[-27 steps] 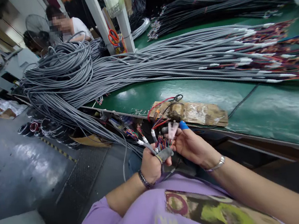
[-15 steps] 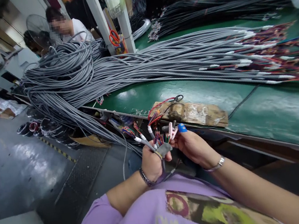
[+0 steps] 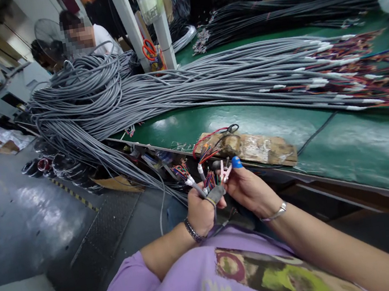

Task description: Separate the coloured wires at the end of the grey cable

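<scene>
A long table point(image 3: 287, 126) topped with smooth, shiny green matting fills the right half of the view. A thick heap of round grey cables point(image 3: 170, 85) lies across it and spills off the left edge toward the floor. Their far ends break into thin red and coloured strands. Darker cable bundles point(image 3: 287, 8) lie farther back, behind a white square post point(image 3: 161, 28) with orange-handled scissors point(image 3: 148, 49) beside it. A co-worker point(image 3: 99, 35) sits beyond the heap, near a round fan point(image 3: 46, 38). On the near table edge rests a flat brown block point(image 3: 253, 146) wrapped in crinkled tape.

Just below that edge, the left hand point(image 3: 200, 213) is closed round several cable ends point(image 3: 200, 184), grey with white sleeves, its thumb wrapped in grey cloth. The right hand point(image 3: 249, 188), one finger capped in blue, has its fingertips drawn narrow, pinching the coloured wires point(image 3: 210, 180) that fan from those ends. A small pink piece at the fingertips is too small to tell.

Since the earlier frames both hands have stayed almost in place, and the leftmost wire tuft has shifted slightly right.
</scene>
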{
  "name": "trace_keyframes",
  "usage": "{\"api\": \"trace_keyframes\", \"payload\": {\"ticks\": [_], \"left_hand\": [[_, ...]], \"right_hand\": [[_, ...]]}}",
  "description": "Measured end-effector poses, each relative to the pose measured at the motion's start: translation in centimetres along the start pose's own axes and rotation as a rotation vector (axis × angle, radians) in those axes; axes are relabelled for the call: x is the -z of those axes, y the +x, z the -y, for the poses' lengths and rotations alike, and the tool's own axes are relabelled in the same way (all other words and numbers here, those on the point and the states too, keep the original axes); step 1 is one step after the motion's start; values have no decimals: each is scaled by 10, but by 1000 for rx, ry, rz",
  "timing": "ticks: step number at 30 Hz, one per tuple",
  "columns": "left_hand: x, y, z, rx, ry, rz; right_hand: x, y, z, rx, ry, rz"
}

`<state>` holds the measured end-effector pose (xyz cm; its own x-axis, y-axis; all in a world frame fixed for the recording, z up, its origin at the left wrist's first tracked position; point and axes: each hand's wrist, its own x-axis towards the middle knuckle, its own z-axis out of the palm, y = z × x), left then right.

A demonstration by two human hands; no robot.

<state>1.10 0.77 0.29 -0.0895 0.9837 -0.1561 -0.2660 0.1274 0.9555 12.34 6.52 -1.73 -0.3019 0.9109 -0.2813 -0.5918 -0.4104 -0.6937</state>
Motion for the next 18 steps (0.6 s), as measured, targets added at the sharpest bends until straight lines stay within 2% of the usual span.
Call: {"api": "trace_keyframes", "payload": {"ticks": [11, 18], "left_hand": [[2, -1, 4, -1, 35, 16], [8, -6, 3, -34, 24, -16]], "right_hand": [[-2, 4, -3, 11, 64, -74], [4, -6, -2, -70, 26, 22]]}}
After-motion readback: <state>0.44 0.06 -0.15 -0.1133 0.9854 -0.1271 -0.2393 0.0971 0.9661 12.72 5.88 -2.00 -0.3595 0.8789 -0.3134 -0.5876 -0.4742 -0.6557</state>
